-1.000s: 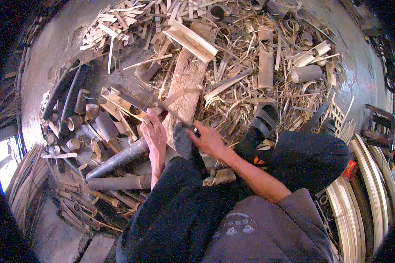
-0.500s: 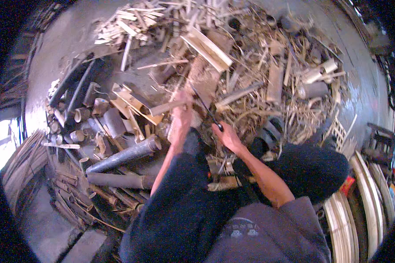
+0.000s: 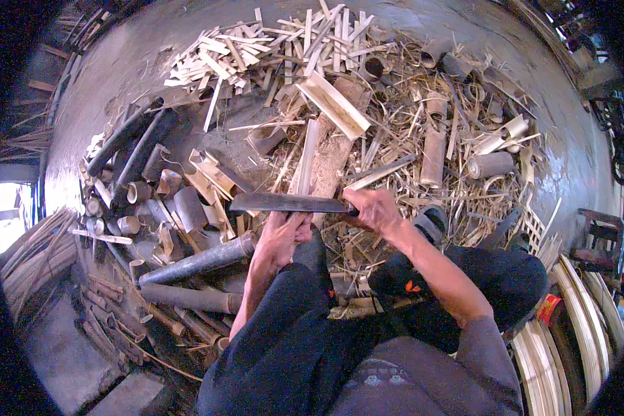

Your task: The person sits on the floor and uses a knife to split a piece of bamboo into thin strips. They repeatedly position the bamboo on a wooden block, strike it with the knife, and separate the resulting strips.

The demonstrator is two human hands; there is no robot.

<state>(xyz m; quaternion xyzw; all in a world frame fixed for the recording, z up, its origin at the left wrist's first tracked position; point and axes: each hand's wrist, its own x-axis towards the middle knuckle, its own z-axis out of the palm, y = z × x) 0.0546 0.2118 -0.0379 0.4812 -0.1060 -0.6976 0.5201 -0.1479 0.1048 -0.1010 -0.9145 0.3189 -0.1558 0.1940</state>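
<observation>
My right hand [image 3: 376,213] is closed round the handle of a long, dark-bladed knife [image 3: 277,202]. Its blade lies level, pointing left, and crosses just in front of my left hand [image 3: 281,239]. The fingers of that left hand are wrapped round the near end of a split bamboo strip [image 3: 307,158], which points away from me past the blade. Whether the edge touches the strip I cannot tell. Beneath and beside the strip runs a brown wooden board [image 3: 334,156]. A wide half-round bamboo piece [image 3: 334,106] rests on the board's far part.
Pale split strips [image 3: 222,54] are heaped at the back. Shavings and offcuts [image 3: 402,152] cover the floor on the right. To the left lie cut bamboo tubes [image 3: 191,208] and a long dark bamboo pole [image 3: 197,260]. Long pale slats [image 3: 537,367] stand at the lower right.
The knife has swung from pointing away to lying sideways, and my right hand has moved slightly right. My left hand has come nearer to me, turning the strip from pointing left to pointing away.
</observation>
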